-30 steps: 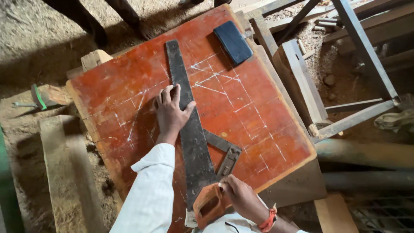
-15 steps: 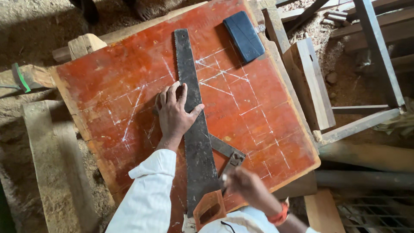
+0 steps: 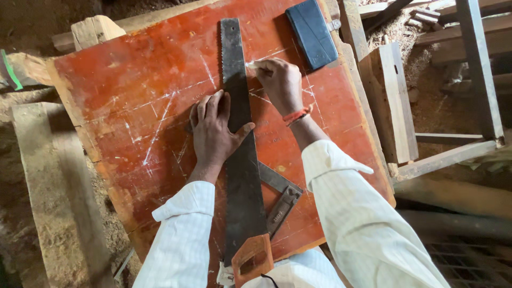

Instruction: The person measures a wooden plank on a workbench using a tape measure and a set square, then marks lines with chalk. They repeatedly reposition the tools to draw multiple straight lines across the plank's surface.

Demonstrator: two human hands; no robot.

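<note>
Sawdust and rough timber surrounded a red-painted wooden board that served as the work surface, scratched all over with white chalk lines. Nearest the person, the orange wooden handle of a handsaw hung at the board's near edge, and the dark blade ran straight away from it up the middle of the board, teeth toward the left. Just right of the blade near the handle lay a metal try square, partly tucked under the saw. Both arms wore white striped sleeves. The left hand lay open and flat, palm down, fingers spread across the blade's left edge and the board, thumb reaching over the steel. Farther out, the right hand, with an orange band at the wrist, was closed in a pinch on a small marking piece too small to identify, its tip touching the board just beside the blade's right edge. Beyond it, at the far right corner, rested a dark blue rectangular block. Unpainted wooden frames stood to the right.
</note>
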